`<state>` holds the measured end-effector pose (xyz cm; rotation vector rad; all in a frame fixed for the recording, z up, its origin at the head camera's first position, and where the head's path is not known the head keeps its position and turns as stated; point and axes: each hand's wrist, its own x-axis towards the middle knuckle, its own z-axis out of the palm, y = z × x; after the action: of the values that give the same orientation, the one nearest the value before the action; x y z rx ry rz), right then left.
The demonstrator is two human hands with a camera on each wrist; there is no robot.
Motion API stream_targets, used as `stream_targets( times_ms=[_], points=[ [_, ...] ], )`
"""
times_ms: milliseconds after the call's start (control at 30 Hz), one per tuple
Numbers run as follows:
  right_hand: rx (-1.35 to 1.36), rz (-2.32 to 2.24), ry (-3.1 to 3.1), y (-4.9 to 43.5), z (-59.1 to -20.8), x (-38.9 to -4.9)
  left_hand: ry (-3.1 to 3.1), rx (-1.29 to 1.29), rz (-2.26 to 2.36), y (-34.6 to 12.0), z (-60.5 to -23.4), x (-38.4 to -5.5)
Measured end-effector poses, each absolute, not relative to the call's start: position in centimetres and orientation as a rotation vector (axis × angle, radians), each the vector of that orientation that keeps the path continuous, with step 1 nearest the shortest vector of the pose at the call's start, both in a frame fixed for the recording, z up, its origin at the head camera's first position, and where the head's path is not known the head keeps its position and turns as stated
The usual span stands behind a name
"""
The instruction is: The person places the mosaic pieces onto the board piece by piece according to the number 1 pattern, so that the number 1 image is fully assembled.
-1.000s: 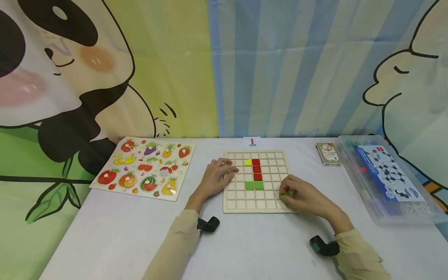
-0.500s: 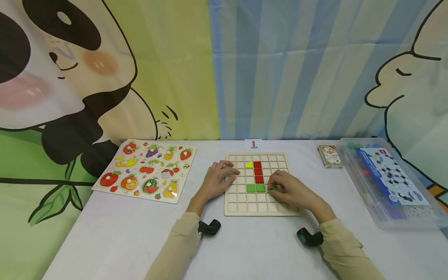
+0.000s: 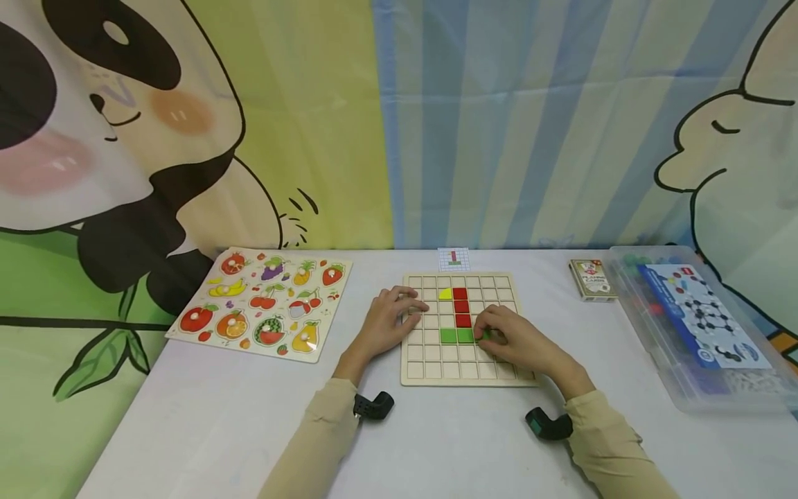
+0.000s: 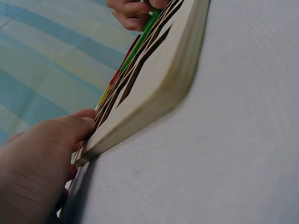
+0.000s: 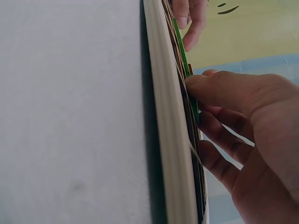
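Observation:
A wooden grid board lies on the white table. In it are a yellow tile, a column of three red tiles and two green tiles side by side. My right hand pinches another green tile between thumb and fingers, low at the cell just right of the green pair; the fingers cover most of it in the head view. My left hand rests at the board's left edge, its thumb touching the rim and its fingers loosely bent.
Behind the board lies a small pattern card. To the left is a fruit puzzle board. At the right stand a playing card box and a clear plastic case with a blue booklet on it.
My right hand has moved left from the board's right side, carrying the green tile to beside the green pair. In the last half second it shifted only slightly. My left hand stays put.

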<state>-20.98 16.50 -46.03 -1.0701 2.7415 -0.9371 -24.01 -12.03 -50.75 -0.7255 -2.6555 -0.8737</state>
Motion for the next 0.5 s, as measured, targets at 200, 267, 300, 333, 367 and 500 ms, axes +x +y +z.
stream_targets(
  times_ms=[200, 267, 300, 333, 367, 500],
  points=[
    [-1.055, -0.919, 2.775, 16.46, -46.07, -20.84, -2.66, -0.718, -0.881, -12.15, -50.86, -23.99],
    [-1.047, -0.907, 2.792, 16.42, -46.07, -20.82, -2.66, -0.718, -0.884, -12.16, -50.82, -23.98],
    [-1.037, -0.897, 2.8, 16.39, -46.04, -20.8, -2.658, -0.72, -0.886, -12.15, -50.8, -23.97],
    [-1.033, -0.891, 2.806, 16.36, -46.01, -20.78, -2.658, -0.721, -0.885, -12.14, -50.77, -23.97],
    [-1.029, -0.884, 2.811, 16.32, -45.97, -20.75, -2.659, -0.721, -0.885, -12.13, -50.73, -23.96],
    [-1.009, -0.85, 2.823, 16.18, -45.78, -20.57, -2.661, -0.72, -0.886, -12.06, -50.62, -23.96]
  ],
)
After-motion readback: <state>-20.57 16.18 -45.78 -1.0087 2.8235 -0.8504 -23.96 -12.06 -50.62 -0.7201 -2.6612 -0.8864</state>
